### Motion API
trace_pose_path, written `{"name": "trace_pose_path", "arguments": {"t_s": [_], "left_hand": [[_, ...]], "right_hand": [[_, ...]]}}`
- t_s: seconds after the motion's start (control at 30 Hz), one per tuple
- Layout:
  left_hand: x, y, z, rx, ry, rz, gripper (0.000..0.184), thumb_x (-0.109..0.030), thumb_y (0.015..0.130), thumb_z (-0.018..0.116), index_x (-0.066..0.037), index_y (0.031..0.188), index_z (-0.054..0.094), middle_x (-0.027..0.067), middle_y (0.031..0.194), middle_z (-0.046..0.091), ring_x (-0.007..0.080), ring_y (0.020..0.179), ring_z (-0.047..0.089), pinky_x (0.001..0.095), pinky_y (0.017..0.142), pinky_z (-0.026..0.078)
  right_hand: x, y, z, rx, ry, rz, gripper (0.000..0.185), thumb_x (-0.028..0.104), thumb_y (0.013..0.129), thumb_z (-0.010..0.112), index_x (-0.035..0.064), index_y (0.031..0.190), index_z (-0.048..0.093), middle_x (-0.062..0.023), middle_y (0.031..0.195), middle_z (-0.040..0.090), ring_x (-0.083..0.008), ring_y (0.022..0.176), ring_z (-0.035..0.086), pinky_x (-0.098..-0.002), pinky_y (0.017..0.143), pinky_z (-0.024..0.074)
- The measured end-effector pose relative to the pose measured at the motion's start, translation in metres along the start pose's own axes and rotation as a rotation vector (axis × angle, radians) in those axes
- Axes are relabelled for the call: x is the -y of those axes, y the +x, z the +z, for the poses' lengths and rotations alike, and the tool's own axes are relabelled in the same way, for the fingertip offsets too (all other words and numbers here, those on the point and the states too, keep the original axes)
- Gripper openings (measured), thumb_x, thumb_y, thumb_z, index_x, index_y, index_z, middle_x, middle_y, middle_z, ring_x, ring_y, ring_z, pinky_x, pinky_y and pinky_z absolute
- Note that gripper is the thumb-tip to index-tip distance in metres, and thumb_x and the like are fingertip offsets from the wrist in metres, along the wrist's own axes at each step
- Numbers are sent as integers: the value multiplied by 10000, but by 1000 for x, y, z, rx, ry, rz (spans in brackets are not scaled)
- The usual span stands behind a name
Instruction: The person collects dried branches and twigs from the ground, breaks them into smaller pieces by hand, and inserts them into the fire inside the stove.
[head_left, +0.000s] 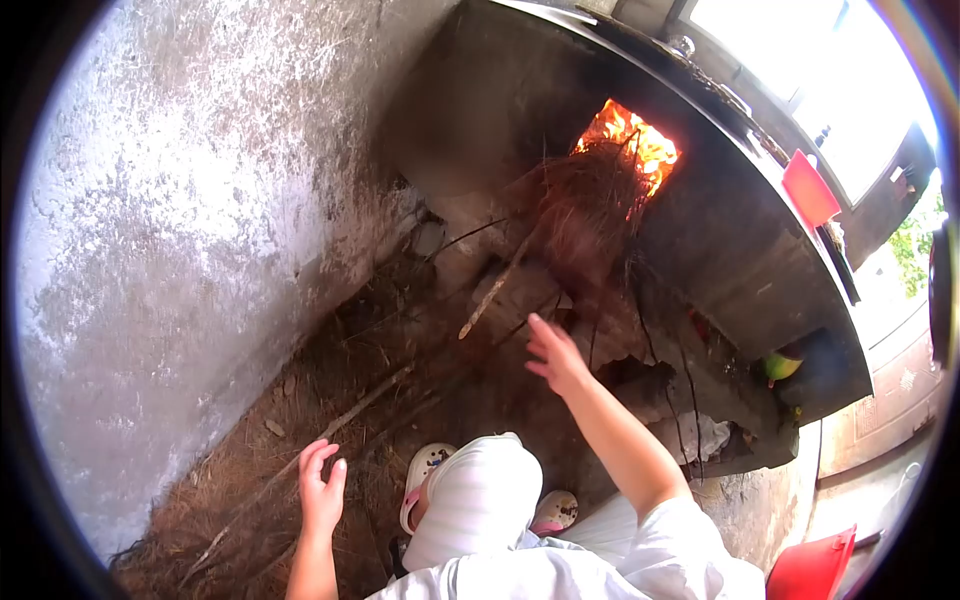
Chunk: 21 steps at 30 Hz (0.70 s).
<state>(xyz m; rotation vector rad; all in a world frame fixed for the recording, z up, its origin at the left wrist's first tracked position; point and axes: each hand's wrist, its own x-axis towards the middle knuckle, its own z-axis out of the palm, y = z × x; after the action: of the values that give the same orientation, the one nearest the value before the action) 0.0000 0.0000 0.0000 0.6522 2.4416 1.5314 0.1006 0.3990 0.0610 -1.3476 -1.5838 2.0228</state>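
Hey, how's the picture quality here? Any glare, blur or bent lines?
In the head view, the window is blown out white, with a rainbow streak near the upper-right edge; in the head view, the fire glares against the dark stove; in the head view, the stove's rim bows and the corners go black; in the head view, the right hand looks slightly blurred.

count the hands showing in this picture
2. The left hand is at lower left, over the littered floor; the right hand is near the middle, below the fire in the picture. No others show.
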Motion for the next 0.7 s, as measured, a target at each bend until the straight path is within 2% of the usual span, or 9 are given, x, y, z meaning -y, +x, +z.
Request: {"name": "trace_pose_path", "arguments": {"t_s": [0.1,0.17,0.27,0.37,0.4,0.43,0.5,0.67,0.7], "left_hand": [[-14,-6,17,35,-61,1,227,-84,786,618,-31,1006,599,120,1139,524,268,1087,489,361,942,374],[-11,-10,14,47,-24,10,226,-85,790,613,-24,1006,597,124,1137,525,273,1090,488,360,945,373],[1,-19,11,66,13,-13,219,-89,795,608,-13,1000,593,131,1115,539,276,1071,503,356,932,385],[19,-25,19,137,0,-80,214,-96,799,605,-4,992,591,134,1084,554,277,1038,525,352,913,400],[20,-24,23,155,26,-74,209,-97,799,604,-3,986,591,135,1056,566,278,1008,541,348,897,412],[22,-20,36,158,15,-72,209,-97,799,604,-3,986,591,135,1056,566,278,1008,541,348,897,412],[27,-14,47,207,10,-54,212,-98,797,605,-4,986,593,134,1054,567,279,1006,542,347,890,418],[20,15,94,279,20,-11,255,-150,795,615,-10,1007,591,135,1075,561,294,1042,523,359,902,416],[24,19,103,298,60,29,322,-176,786,628,-16,1059,571,140,1126,533,305,1077,495,369,915,407]], "right_hand": [[-15,23,13,30,16,117,874,476,749,664,76,1398,237,-97,1374,356,-268,1199,391,-442,864,403],[-31,52,21,-115,108,-12,642,363,785,657,122,1315,386,-109,1283,429,-268,1172,424,-453,867,413],[-42,64,18,-229,250,-52,302,236,786,641,106,1018,499,-7,887,516,-142,798,491,-323,642,431],[-70,58,10,-420,241,-118,266,198,780,647,94,974,497,-7,800,494,-150,729,480,-302,604,419],[-87,73,-2,-453,153,-19,455,212,770,678,72,1151,471,-71,1031,528,-217,924,515,-348,721,446],[-90,83,-6,-461,147,-25,455,212,770,678,72,1151,471,-71,1031,528,-217,924,515,-348,721,446],[-108,96,1,-646,103,110,623,292,770,670,128,1288,366,-59,1287,394,-242,1106,414,-417,827,388],[-125,155,-5,-606,14,-91,607,369,795,656,134,1274,368,-75,1291,417,-245,1101,429,-431,848,385],[-112,145,-6,-453,41,-16,480,361,816,638,132,1172,410,-58,1147,498,-201,968,481,-395,775,420]]}}
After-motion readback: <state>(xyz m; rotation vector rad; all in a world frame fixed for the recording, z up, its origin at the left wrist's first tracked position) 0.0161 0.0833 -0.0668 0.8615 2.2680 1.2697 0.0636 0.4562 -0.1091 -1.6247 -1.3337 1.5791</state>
